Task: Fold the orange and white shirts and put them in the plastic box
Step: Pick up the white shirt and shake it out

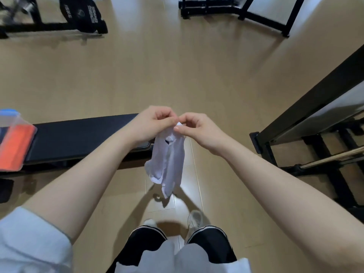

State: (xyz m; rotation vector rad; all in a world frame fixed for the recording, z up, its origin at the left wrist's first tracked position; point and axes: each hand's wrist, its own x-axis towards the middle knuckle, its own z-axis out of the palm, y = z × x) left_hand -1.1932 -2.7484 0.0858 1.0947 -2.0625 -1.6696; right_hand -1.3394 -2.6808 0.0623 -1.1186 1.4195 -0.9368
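Observation:
A small white shirt (169, 164) hangs in the air in front of me, above the floor near my feet. My left hand (151, 125) and my right hand (197, 129) pinch its top edge close together, fingers curled. At the far left, a clear plastic box (7, 123) with a blue rim stands on the end of a black bench (78, 138). An orange shirt (14, 146) lies folded inside the box.
The black padded bench runs across the left, just behind the hanging shirt. Black metal gym frames stand at the right (315, 123), the top right (236, 12) and the top left (29, 26). Light wooden floor lies between them.

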